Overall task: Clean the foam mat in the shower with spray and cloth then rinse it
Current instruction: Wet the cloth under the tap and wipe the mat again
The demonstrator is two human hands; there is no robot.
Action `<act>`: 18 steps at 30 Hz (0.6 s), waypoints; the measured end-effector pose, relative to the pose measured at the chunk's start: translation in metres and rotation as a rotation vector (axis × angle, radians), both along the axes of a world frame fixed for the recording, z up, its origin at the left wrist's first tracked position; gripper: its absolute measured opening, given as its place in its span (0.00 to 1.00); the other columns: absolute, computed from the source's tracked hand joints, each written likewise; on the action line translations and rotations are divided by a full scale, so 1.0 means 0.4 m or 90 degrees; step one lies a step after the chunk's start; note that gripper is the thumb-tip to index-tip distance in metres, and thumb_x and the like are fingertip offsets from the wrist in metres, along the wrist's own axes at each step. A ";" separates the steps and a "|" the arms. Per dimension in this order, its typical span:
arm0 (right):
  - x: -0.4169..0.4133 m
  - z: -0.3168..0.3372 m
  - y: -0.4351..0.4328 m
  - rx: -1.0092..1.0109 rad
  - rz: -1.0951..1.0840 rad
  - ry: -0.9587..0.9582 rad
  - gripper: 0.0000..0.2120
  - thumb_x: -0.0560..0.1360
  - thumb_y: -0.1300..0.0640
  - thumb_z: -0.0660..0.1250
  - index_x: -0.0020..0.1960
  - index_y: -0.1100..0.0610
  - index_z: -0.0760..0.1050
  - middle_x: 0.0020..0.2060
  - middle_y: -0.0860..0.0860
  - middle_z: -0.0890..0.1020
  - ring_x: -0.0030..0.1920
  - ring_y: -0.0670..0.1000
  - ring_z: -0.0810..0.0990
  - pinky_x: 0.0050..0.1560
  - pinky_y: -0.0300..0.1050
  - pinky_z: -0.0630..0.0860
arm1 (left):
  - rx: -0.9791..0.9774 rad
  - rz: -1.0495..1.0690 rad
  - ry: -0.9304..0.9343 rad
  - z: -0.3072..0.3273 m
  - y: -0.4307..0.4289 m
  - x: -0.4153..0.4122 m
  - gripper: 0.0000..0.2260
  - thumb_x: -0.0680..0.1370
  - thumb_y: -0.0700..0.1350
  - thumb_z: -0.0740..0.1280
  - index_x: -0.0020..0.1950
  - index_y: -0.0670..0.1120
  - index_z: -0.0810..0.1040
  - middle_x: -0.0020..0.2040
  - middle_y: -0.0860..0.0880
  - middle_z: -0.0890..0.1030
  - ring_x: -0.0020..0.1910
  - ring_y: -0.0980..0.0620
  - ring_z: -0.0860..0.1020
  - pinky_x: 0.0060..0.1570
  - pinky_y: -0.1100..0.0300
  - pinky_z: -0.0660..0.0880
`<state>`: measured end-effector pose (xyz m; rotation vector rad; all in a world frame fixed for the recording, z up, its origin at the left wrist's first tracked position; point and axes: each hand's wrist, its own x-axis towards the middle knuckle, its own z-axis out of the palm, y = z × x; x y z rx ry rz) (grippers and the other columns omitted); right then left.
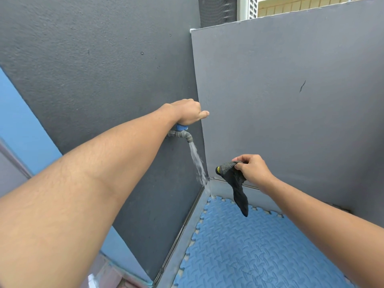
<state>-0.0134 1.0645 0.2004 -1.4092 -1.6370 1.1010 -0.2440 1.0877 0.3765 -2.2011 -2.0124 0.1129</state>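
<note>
Left forearm fills the near-left of the view, reaching up to the tap (pixel 180 135) on the dark wall (pixel 93 69). Left hand (pixel 187 112) sits on top of the blue tap handle (pixel 182 127), grip closed round it w/ thumb sticking out to the right. Water (pixel 197 161) is running, stream falling into the corner and landing at the far-left edge of the foam mat (pixel 259 246).

Right hand (pixel 254 169) is out over the far end of the mat, fingers pinched tight on a dark cloth (pixel 234 179) that hangs limp, clear of the stream and not touching the mat. Yellow bit shows at the cloth's top corner; can't tell what it is.

Mat lies flat on the shower floor, blue, checker-plate texture, jigsaw edge, between the two grey walls.

Progress, judging by this: no spray bottle in sight, no visible foam or suds on the mat, so can't tell if spray/wipe is done. Tap on + cloth in hand suggests either wetting the cloth or the rinse stage. Most of the mat looks un-rinsed; water reaches only the corner.
</note>
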 end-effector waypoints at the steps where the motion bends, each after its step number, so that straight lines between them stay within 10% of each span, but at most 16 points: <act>1: 0.004 -0.001 -0.004 0.003 -0.003 0.000 0.08 0.77 0.63 0.67 0.48 0.55 0.84 0.44 0.52 0.85 0.45 0.52 0.82 0.40 0.41 0.76 | -0.001 0.001 -0.003 -0.001 -0.003 0.002 0.28 0.87 0.59 0.52 0.34 0.41 0.67 0.36 0.45 0.73 0.38 0.43 0.73 0.44 0.52 0.67; 18: 0.048 -0.029 -0.091 0.008 -0.003 -0.030 0.09 0.77 0.63 0.65 0.48 0.54 0.84 0.43 0.51 0.85 0.44 0.52 0.83 0.43 0.45 0.80 | -0.021 0.038 -0.022 -0.019 -0.101 0.040 0.29 0.86 0.63 0.53 0.34 0.42 0.64 0.35 0.45 0.72 0.33 0.47 0.70 0.39 0.53 0.66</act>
